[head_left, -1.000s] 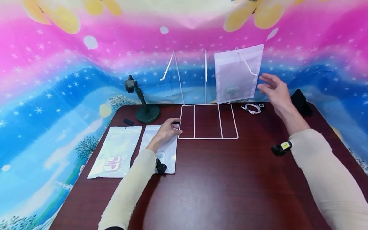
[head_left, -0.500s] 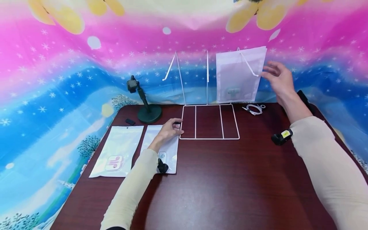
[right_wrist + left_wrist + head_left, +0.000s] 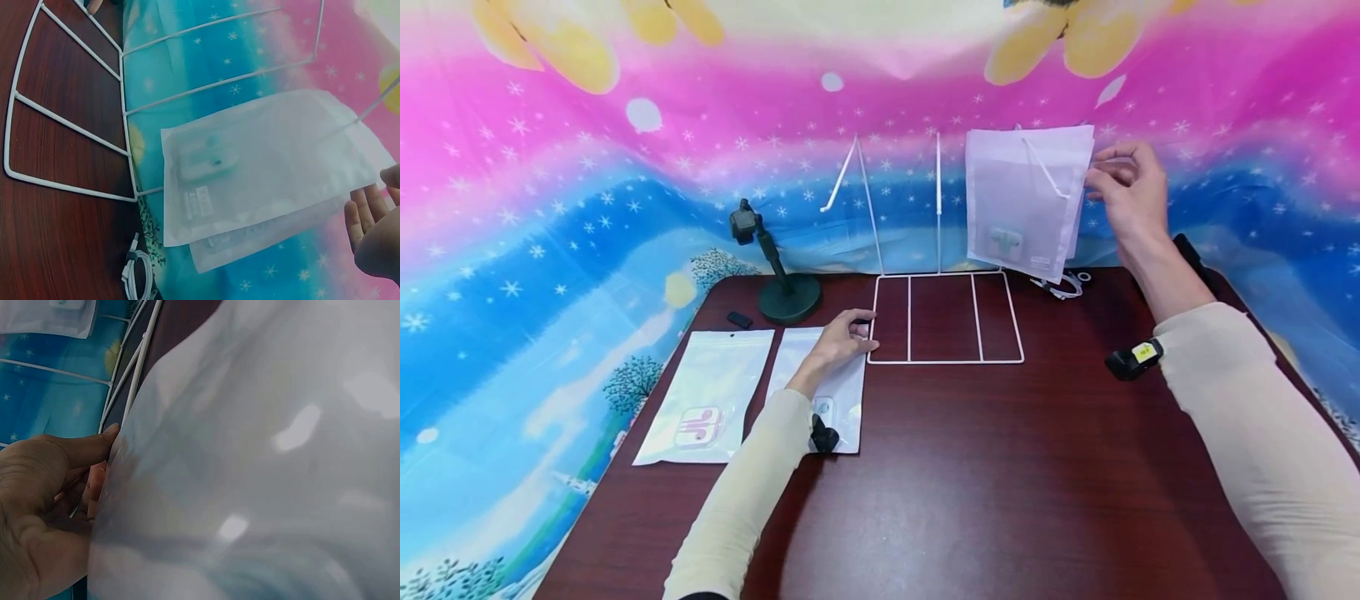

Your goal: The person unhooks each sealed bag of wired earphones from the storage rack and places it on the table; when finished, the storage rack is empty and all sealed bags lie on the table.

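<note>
Right wrist camera has the best look: the front bag (image 3: 269,162), a flat, frosted white pouch, hangs on the rack's right-hand arm (image 3: 1045,169), tilted, its lower edge sloping down to the right in the head view. Look through the milky film and there's a pale green, rounded case (image 3: 209,164) down in its lower part. Beside that sits a small white label (image 3: 199,203), its dark print too small to read. A second bag (image 3: 275,231) peeks out just behind, slightly out of line with the first. Right hand (image 3: 1131,190) is up at the pouches' right edge, this grip half open, thumb and bent fingers parted; whether it pinches the film, I can't tell. Left hand (image 3: 837,340) has its grip closed around the left rail of the white wire rack (image 3: 946,362), which stands on the dark red worktop (image 3: 970,467). Over on the left lie two more white pouches: one shows pink earphones in a clear case (image 3: 697,427), the other (image 3: 846,417) is partly under the left arm. One yellow sticker (image 3: 1145,353) on the right wrist's black camera carries dark marks, none legible.
</note>
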`<state>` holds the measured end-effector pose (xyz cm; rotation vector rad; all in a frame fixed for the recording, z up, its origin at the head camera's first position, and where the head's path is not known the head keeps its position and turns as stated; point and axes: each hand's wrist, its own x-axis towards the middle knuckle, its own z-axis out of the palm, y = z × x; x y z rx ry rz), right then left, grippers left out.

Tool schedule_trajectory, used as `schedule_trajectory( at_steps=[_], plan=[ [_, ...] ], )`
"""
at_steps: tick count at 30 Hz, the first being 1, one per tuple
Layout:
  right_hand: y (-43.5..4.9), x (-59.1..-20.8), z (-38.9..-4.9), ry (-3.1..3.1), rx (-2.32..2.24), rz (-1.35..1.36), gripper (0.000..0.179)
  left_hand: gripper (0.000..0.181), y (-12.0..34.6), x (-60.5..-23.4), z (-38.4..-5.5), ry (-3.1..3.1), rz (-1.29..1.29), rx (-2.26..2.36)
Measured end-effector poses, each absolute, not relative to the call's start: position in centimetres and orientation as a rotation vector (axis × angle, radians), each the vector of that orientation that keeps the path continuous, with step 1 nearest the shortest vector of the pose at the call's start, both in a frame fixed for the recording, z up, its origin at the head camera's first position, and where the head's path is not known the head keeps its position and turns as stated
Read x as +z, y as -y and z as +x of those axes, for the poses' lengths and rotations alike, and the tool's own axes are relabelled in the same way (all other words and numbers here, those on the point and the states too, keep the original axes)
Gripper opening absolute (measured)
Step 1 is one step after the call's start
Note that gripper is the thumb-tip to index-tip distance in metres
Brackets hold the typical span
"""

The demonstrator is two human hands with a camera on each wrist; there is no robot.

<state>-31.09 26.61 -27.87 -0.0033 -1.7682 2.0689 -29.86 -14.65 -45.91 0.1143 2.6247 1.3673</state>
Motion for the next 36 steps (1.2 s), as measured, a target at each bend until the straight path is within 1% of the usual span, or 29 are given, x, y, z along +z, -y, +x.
schedule_trajectory(
  at_steps=[4, 11, 17, 27, 36],
  plan=[
    [-26.2, -27.6, -30.9, 1.825, 2.032, 0.037, 0.022, 0.056, 14.6, -45.9, -29.9, -2.635, 0.105, 1.357],
    [-25.5, -27.2, -30.6, 2.073, 1.864, 0.091, 0.029, 0.056, 14.7, -45.9, -29.9, -2.642, 0.102, 1.366],
    [-25.4, -27.5, -30.0, 2.122, 1.866, 0.096, 0.033, 0.055, 14.6, -46.1, -29.9, -2.636, 0.107, 1.369],
    [-27.2, -28.6, -27.2, 1.936, 2.019, 0.14, 0.03, 0.054, 14.5, -46.1, -29.9, -2.647, 0.12, 1.364],
    [-28.0, -28.9, -24.4, 1.887, 2.062, 0.149, 0.035, 0.054, 14.5, -46.2, -29.9, -2.667, 0.12, 1.352]
  ],
)
